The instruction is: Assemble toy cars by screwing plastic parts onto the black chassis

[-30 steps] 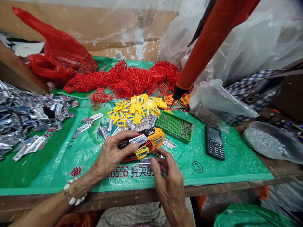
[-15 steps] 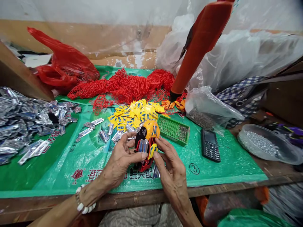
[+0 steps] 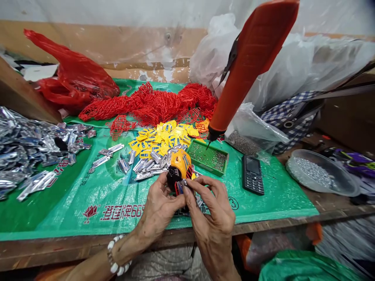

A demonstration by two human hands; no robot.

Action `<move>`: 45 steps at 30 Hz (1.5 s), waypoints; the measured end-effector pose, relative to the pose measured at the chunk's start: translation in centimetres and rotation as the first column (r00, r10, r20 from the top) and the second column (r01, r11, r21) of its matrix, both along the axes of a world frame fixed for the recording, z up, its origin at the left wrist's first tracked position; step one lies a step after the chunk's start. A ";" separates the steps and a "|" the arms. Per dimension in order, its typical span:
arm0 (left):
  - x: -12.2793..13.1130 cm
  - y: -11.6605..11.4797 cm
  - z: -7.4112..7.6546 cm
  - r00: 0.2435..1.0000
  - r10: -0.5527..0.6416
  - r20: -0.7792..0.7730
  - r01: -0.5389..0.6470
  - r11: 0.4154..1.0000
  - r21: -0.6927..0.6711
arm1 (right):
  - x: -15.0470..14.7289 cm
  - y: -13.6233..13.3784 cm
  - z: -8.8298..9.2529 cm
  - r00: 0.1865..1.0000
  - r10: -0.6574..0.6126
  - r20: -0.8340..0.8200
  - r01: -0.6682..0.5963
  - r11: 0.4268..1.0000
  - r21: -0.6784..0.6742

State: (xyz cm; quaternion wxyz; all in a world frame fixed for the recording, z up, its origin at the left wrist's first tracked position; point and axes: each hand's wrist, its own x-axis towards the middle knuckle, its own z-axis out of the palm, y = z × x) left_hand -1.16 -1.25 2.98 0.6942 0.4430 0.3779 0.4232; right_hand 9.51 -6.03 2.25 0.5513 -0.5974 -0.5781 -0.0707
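Observation:
A toy car (image 3: 179,162), yellow-orange and black with red lattice parts, is gripped by my left hand (image 3: 159,208) from its left side. The fingers of my right hand (image 3: 210,210) are closed in a pinch on a small shiny silver piece (image 3: 181,186) against the near part of the toy. Both hands hide much of its lower half. Just beyond lie loose silver pieces (image 3: 149,168) and a heap of yellow pieces with blue markings (image 3: 164,136). A green basket (image 3: 202,166) of small screws stands to the right, under the tip of a hanging orange power screwdriver (image 3: 240,70).
Red lattice pieces (image 3: 158,103) are piled at the back beside a red plastic bag (image 3: 73,74). More silver pieces (image 3: 26,152) are heaped left. On the right are a keypad phone (image 3: 252,175), a clear bag of screws (image 3: 246,138) and a plastic bowl (image 3: 348,181).
My right hand has shifted from the toy's right edge onto its middle and pinches the silver piece. The toy is tilted differently. The whole view has moved slightly.

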 end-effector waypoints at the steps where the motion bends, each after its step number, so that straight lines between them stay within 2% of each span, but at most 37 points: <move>1: 0.1 0.0 0.0 1.000 0.000 -0.017 0.000 1.000 0.012 | 0.1 -0.1 0.0 1.000 -0.007 0.024 0.007 1.000 0.007; 4: 0.3 -0.1 -0.1 0.999 0.008 -0.042 -0.007 1.000 0.020 | 0.3 -0.1 0.0 0.997 -0.018 0.077 0.017 1.000 0.025; 10: 0.7 -0.2 -0.3 1.000 -0.005 0.011 0.005 1.000 -0.006 | 0.6 0.0 0.2 0.981 -0.021 0.192 0.012 0.999 0.047; 17: 0.7 -0.1 -0.3 1.000 0.016 -0.011 -0.016 0.999 0.052 | 0.5 0.2 0.3 0.976 -0.038 0.215 0.025 0.998 0.064; 25: 1.2 -0.2 0.0 0.998 0.035 0.052 -0.038 0.998 0.059 | 0.2 0.2 0.3 0.975 -0.076 0.207 0.061 0.995 0.079; 29: 1.2 -0.2 0.3 0.999 0.041 -0.022 -0.038 0.991 0.131 | 0.4 0.1 0.6 0.976 -0.055 0.211 0.046 0.998 0.047; 33: 1.2 -0.3 0.4 0.996 0.016 -0.089 0.006 0.971 0.241 | 0.8 0.0 1.1 0.986 0.007 0.166 -0.010 1.000 0.016; 38: 1.3 -0.4 0.4 0.994 0.002 -0.112 0.030 0.959 0.281 | 1.6 -0.3 1.7 0.991 0.097 0.097 -0.097 0.995 -0.011; 45: 1.3 -0.3 -0.2 0.976 0.036 -0.216 0.056 0.912 0.407 | 2.4 -0.4 1.9 0.978 0.169 -0.123 -0.181 0.978 -0.100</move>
